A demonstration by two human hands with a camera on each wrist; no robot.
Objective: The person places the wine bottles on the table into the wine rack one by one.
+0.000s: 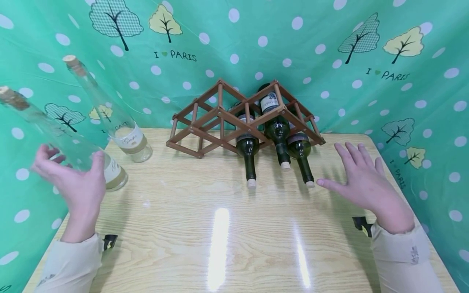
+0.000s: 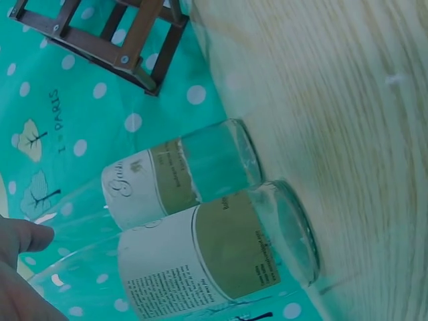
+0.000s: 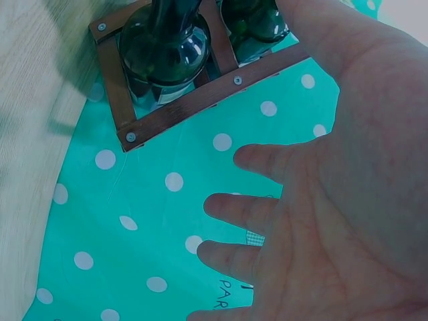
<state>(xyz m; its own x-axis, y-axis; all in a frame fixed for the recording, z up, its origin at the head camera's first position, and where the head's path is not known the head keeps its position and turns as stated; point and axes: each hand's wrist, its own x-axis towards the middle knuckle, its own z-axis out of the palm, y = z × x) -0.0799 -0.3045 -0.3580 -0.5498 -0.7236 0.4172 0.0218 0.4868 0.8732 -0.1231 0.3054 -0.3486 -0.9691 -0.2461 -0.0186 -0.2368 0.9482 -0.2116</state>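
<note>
At the left of the head view stand two clear corked glass bottles with labels, one nearer [image 1: 114, 173] and one farther [image 1: 132, 140]. My left hand [image 1: 75, 179] is at the nearer bottle, its fingers spread and loosely bent. I cannot tell if it touches the glass. The left wrist view shows the thumb [image 2: 27, 235] beside the bottles and the nearer bottle's label [image 2: 200, 257]. My right hand [image 1: 370, 187], fingers spread, hovers right of a wooden wine rack [image 1: 220, 110]. Three dark green corked bottles lie in the rack: left [image 1: 248, 154], upper middle [image 1: 277, 128] and right [image 1: 300, 150], necks facing me.
Everything stands on a pale wood-grain table [image 1: 176, 228] with bright light reflections. A green dotted cloth [image 1: 264, 24] printed with trees hangs behind the table and along both sides. The rack's left cells hold no bottles.
</note>
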